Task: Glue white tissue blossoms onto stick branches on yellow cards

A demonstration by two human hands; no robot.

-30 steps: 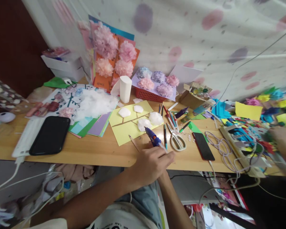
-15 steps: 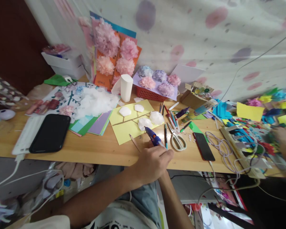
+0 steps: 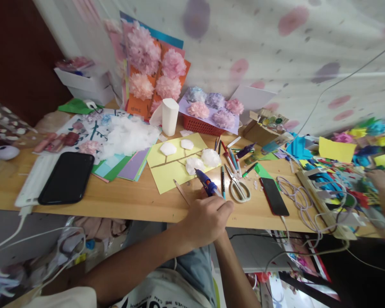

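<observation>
My left hand is closed around the rear of a blue glue gun with orange parts. Its nozzle points up and left, close to a white tissue pompom on a yellow sheet of paper. My right hand lies behind and under the left one, so its fingers are hidden; only the right forearm shows. The sheet bears brown branch lines, a second white pompom and two flat white paper pieces, one to the left, the other higher. A thin stick lies beside the gun.
White-handled scissors, pens and a red-edged phone lie to the right, near coiled cable and a power strip. White tissue and a black phone lie left. Another person's hand is at far right.
Both hands and the glue gun stay almost in place. The view has shifted very slightly, and the other person's hand at far right has moved a little.
</observation>
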